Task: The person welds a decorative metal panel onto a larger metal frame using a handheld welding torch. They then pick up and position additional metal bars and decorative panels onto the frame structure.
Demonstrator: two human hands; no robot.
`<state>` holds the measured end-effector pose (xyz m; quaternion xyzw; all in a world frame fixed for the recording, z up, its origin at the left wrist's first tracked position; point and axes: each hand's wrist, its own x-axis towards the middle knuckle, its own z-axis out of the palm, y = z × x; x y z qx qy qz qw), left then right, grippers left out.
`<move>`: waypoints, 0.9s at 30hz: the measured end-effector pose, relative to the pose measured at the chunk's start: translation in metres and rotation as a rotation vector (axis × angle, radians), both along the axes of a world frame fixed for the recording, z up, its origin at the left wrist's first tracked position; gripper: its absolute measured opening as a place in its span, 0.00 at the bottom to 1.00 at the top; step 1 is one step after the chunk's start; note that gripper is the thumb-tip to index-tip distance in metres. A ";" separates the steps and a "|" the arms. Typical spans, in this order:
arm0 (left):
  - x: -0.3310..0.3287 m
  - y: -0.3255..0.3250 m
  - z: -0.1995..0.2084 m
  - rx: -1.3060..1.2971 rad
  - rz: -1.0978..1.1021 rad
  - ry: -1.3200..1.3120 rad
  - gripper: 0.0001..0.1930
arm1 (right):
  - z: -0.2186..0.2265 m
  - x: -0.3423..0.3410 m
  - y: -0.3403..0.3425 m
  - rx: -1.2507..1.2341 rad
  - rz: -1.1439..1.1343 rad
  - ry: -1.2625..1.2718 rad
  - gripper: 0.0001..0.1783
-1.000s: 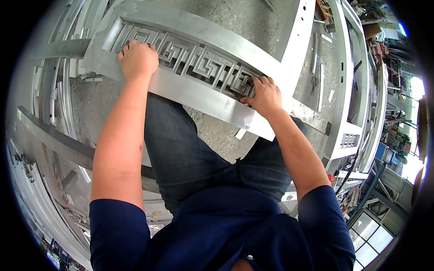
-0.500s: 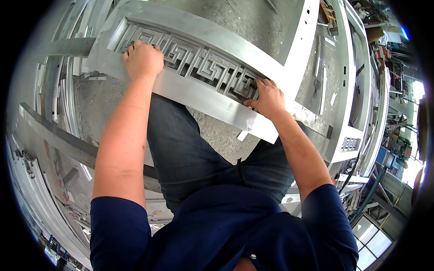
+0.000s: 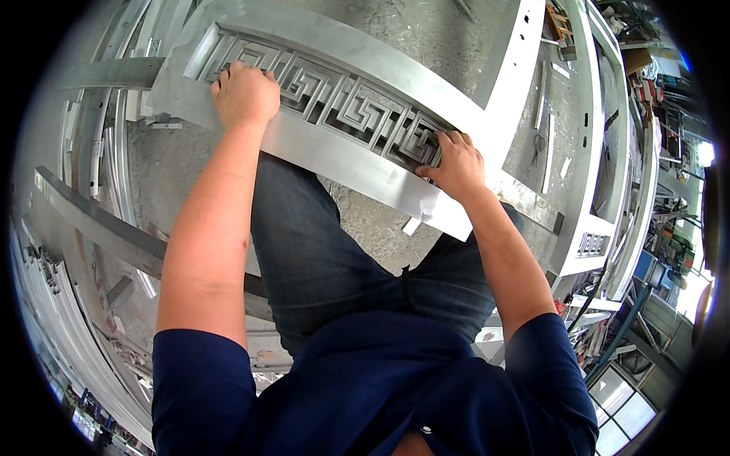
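Observation:
A metal lattice panel (image 3: 360, 114) of square spiral patterns sits in the long rectangular opening of a silver metal frame (image 3: 334, 156), slanting down from far left to near right. Curled over the panel's left part is my left hand (image 3: 246, 94), its fingertips hooked into the metalwork and partly hidden. At the other end, my right hand (image 3: 459, 164) grips the lattice, fingers bent over its right side and thumb at its near edge. Both forearms reach forward above my knees. Through the lattice gaps the floor shows.
Under the frame's left end runs a metal beam (image 3: 114, 74). Another long beam (image 3: 99, 220) lies nearer on the left, beside stacked silver profiles (image 3: 57, 319). More large frames (image 3: 589, 152) stand at right, with offcuts (image 3: 548, 152) on the concrete floor and shop clutter beyond.
Both hands keep their grip at the two ends of the lattice panel. The whole scene has shifted very slightly to the right in the picture.

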<state>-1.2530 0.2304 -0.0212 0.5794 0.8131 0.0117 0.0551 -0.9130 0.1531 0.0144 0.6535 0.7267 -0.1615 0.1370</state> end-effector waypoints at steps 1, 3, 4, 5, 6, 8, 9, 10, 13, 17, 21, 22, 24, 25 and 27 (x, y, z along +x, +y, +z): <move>-0.001 0.000 -0.001 0.007 0.002 0.005 0.18 | -0.001 -0.001 0.000 0.006 -0.002 0.006 0.47; -0.001 0.001 -0.004 0.020 0.004 0.009 0.17 | -0.003 0.001 -0.002 0.015 -0.008 0.012 0.46; -0.001 0.001 -0.006 0.023 -0.002 0.014 0.17 | -0.004 0.002 -0.003 0.027 -0.004 0.015 0.46; -0.002 0.001 -0.007 0.028 -0.009 0.020 0.17 | -0.005 0.002 -0.004 0.041 -0.001 0.020 0.46; -0.002 0.001 -0.008 0.032 -0.017 0.026 0.18 | -0.006 0.003 -0.005 0.054 0.001 0.024 0.46; -0.002 0.002 -0.008 0.024 -0.011 0.037 0.18 | -0.005 0.002 -0.005 0.058 0.014 0.023 0.45; -0.001 0.002 -0.008 0.019 -0.008 0.044 0.18 | -0.004 0.002 -0.005 0.060 0.020 0.022 0.45; -0.002 0.001 -0.009 0.018 -0.004 0.052 0.18 | -0.002 0.000 -0.006 0.042 0.011 0.019 0.45; -0.004 0.003 -0.013 0.020 0.005 0.063 0.18 | 0.000 -0.003 -0.002 0.040 0.012 0.009 0.44; -0.001 0.002 -0.004 -0.001 -0.013 0.029 0.19 | -0.004 0.004 -0.003 0.058 0.047 -0.008 0.44; -0.003 0.000 -0.006 0.014 -0.014 0.026 0.18 | 0.000 0.001 -0.001 0.026 0.060 -0.037 0.45; -0.002 0.000 -0.005 0.014 -0.013 0.030 0.18 | 0.002 0.000 0.000 0.004 0.056 -0.046 0.45; -0.002 0.000 -0.007 0.030 -0.016 0.037 0.17 | 0.000 0.003 -0.001 0.031 0.075 -0.042 0.46; -0.002 0.000 -0.008 0.038 -0.018 0.042 0.16 | -0.001 0.004 -0.002 0.045 0.084 -0.040 0.46; -0.002 0.000 -0.008 0.039 -0.015 0.028 0.16 | -0.002 0.005 -0.001 0.035 0.085 -0.033 0.46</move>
